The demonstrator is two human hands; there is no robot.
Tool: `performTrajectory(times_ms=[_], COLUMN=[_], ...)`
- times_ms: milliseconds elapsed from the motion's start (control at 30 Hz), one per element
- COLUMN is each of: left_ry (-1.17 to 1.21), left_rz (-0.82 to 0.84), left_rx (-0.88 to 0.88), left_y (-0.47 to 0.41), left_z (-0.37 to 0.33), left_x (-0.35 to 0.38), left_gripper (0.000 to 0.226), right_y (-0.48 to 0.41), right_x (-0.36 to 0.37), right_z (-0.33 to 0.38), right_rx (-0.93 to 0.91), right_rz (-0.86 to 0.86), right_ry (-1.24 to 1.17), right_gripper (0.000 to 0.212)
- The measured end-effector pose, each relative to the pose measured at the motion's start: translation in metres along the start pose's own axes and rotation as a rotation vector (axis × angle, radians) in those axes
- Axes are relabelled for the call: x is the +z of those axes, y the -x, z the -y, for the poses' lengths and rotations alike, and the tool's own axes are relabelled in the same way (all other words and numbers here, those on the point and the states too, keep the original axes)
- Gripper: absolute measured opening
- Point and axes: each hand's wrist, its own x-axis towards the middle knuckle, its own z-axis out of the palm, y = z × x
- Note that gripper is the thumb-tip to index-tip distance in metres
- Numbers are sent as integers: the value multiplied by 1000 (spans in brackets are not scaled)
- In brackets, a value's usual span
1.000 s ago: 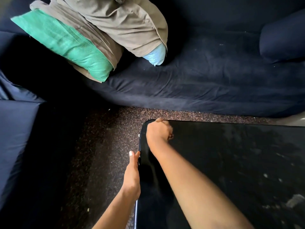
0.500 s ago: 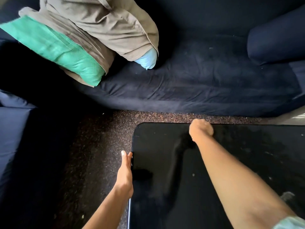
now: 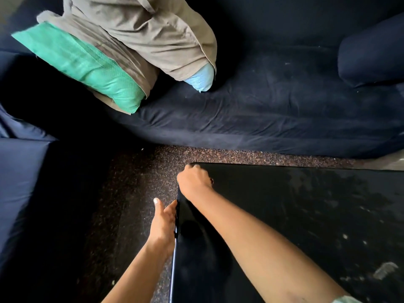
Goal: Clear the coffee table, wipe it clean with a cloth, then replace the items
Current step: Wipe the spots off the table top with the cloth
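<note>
Far left, a green pillow (image 3: pixel 83 62) and a tan pillow (image 3: pixel 142 36) sit on the dark sofa (image 3: pixel 273 110), off the table. Speckled floor (image 3: pixel 131 193) runs between sofa and table.

Left hand (image 3: pixel 164 224): at the table's left edge, fingers straight and together, laid along the edge and touching it, thumb pointing away. It holds nothing and looks like a brace. Can't tell if the lower fingers hook under.

Right hand (image 3: pixel 194 181): just beyond and right of the left hand, on the far-left corner of the table (image 3: pixel 273 226). Fingers are curled tight into a fist, knuckles down on the top. A dark bit at the fist's right side is likely the cloth (image 3: pixel 211 181); the rest is hidden under the hand, so that's unconfirmed.

Key relation: the top's long axis runs left to right across view. The fist is at its far-left end, so all remaining surface lies right of it and toward the person. The right hand is the one on the work.

Right part of the top: grey smears (image 3: pixel 328 193) and white flecks (image 3: pixel 384 270), well apart from the fist. No items are on the visible top. Judgement: clearing is done, wiping is under way, and the likely next stroke sweeps right toward the smears.
</note>
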Motion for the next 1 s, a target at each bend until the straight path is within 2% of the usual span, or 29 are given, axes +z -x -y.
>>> performTrajectory(times_ms=[33, 133, 167, 200, 267, 333, 400, 467, 633, 733, 800, 867, 933, 1000], left_ry=[-5, 6, 12, 18, 20, 39, 44, 41, 50, 51, 68, 88, 121, 133], left_rz=[5, 2, 2, 6, 6, 10, 16, 13, 7, 6, 10, 15, 4, -3], left_rx=[11, 32, 26, 20, 13, 10, 18, 21, 29, 25, 22, 23, 25, 40], left_y=[2, 8, 10, 11, 12, 12, 11, 9, 2, 1, 0, 1, -1, -3], left_z=[-1, -1, -1, -2, -2, 0, 2, 3, 4, 3, 3, 3, 6, 10], left_x=[1, 5, 6, 6, 3, 1, 0, -1, -7, -11, -13, -14, -16, -21], left_gripper=[82, 76, 76, 77, 79, 78, 79, 80, 83, 85, 86, 86, 85, 86], right_y=[17, 45, 46, 43, 25, 1, -22, -27, 10, 35, 40, 19, -6, -17], right_x=[2, 5, 0, -8, -18, -19, -3, 20, 51, 32, 8, -11, -14, -9], right_z=[1, -17, -28, -40, -69, -94, -99, -81, -14, -12, -23, -37, -45, -41], right_rx=[-45, -298, -292, -219, 21, 214, 365, 428, 40, -234, -216, -96, -104, -153], right_rz=[-11, 144, 186, 184, -17, -171, -190, -171, -196, 7, 97, -69, -212, -221], right_ry=[-51, -28, -106, -192, -298, -167, -77, -91, 32, 0, -179, -252, -88, 93], right_gripper=[38, 24, 18, 11, 7, 17, 30, 38, 37, 27, 20, 29, 21, 28])
